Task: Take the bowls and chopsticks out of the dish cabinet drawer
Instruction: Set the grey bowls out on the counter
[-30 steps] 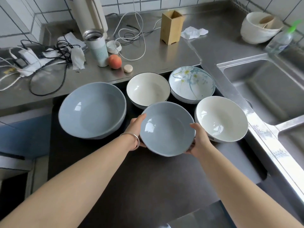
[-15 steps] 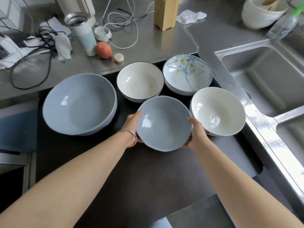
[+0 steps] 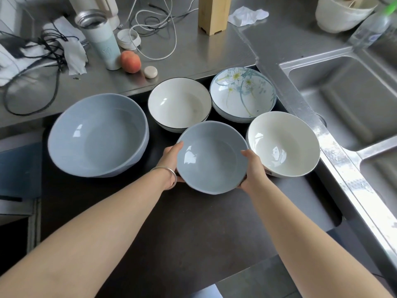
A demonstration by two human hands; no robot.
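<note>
A small blue-grey bowl (image 3: pixel 211 157) sits in the middle of the dark open drawer (image 3: pixel 193 233). My left hand (image 3: pixel 171 158) grips its left rim and my right hand (image 3: pixel 252 168) its right rim. Around it in the drawer stand a large blue-grey bowl (image 3: pixel 97 134), a white bowl with a dark rim (image 3: pixel 179 104), a flower-patterned bowl (image 3: pixel 242 93) and a plain white bowl (image 3: pixel 283 144). No chopsticks are visible.
The steel counter (image 3: pixel 193 59) behind the drawer holds a wooden holder (image 3: pixel 213 15), a tumbler (image 3: pixel 101 38), a peach (image 3: pixel 130 61), cables and tissues. A steel sink (image 3: pixel 348 100) lies to the right, with a white pot (image 3: pixel 341 11) and a bottle (image 3: pixel 371 29) behind it.
The view has shifted forward and down, so everything sits higher in the frame. Both hands keep their hold on the small blue-grey bowl, which seems slightly raised and tilted toward me.
</note>
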